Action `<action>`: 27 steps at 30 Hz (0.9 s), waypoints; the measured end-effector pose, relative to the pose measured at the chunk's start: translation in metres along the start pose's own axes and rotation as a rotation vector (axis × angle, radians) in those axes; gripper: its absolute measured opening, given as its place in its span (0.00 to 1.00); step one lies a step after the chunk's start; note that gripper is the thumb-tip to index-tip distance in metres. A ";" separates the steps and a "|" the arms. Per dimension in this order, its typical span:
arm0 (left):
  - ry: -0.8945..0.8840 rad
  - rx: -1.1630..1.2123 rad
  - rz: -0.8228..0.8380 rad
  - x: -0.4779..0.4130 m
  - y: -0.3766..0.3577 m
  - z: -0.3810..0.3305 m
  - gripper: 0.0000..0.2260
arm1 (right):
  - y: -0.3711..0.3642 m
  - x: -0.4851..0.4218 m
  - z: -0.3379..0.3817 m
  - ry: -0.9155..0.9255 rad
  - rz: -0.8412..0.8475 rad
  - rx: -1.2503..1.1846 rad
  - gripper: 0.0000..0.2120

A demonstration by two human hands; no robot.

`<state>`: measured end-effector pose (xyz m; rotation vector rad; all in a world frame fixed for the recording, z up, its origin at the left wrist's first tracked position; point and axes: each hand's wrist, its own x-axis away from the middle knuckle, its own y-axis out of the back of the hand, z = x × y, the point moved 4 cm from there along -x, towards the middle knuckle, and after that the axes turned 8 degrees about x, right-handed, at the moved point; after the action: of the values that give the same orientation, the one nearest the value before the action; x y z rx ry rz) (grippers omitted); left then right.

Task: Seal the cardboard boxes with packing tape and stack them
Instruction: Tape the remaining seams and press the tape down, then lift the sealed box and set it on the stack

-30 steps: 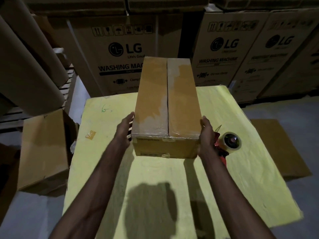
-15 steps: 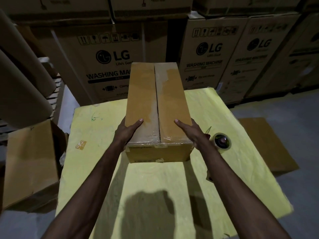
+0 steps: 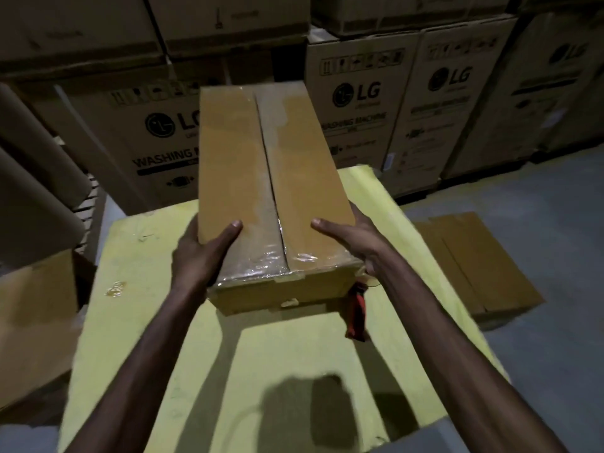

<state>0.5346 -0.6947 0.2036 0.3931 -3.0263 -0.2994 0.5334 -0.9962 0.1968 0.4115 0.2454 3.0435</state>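
We identify this location as a warehouse or goods store. Large printed appliance cartons [image 3: 356, 125], marked LG and WASHING MACHINE, stand stacked in rows along the far side on a grey concrete floor [image 3: 539, 204]. We also note thick cardboard rolls [image 3: 36, 178] at left, a closed carton [image 3: 474, 263] lying on the floor, and a yellow worktop [image 3: 147, 289] under dim light.
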 end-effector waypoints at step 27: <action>-0.120 0.003 0.108 0.124 -0.577 -0.082 0.35 | 0.574 -0.034 -0.100 -0.015 -0.212 0.019 0.36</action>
<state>0.5643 -1.2888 0.1735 0.2182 -3.1511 -0.3217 0.5169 -1.5794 0.1875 0.3832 0.2970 2.8314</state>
